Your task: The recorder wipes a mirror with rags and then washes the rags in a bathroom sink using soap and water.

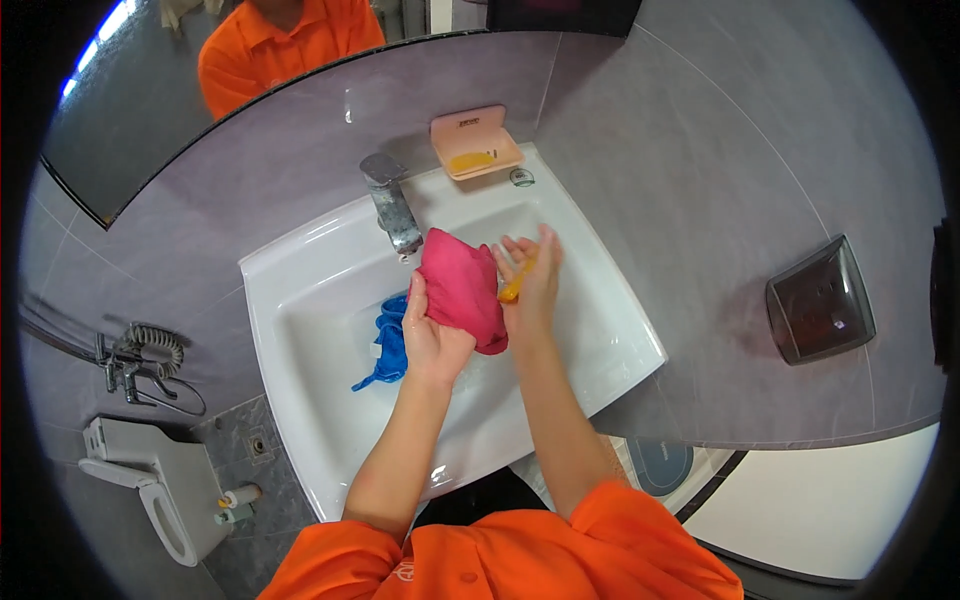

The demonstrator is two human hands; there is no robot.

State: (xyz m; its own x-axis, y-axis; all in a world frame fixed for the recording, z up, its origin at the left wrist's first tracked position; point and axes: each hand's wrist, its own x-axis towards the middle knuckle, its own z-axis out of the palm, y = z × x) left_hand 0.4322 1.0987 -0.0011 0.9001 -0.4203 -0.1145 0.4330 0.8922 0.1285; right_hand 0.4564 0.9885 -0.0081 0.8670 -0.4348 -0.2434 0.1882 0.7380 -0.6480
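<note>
Pink cloth [462, 288] held over white sink [300, 270], just below faucet [392, 205]. Left hand [428, 335] clamped on cloth's lower edge; right hand [530, 275] pressing orange soap bar [512, 288] flat against cloth, fingers spread. Step judged: soaping the fabric. Next move likely calls for rubbing soap across cloth while keeping the grip firm. Blue cloth [390, 340] lying in basin beneath, crowding the space. Pink soap dish [475, 140] on rim behind; toilet [150, 480] at lower left.
</note>
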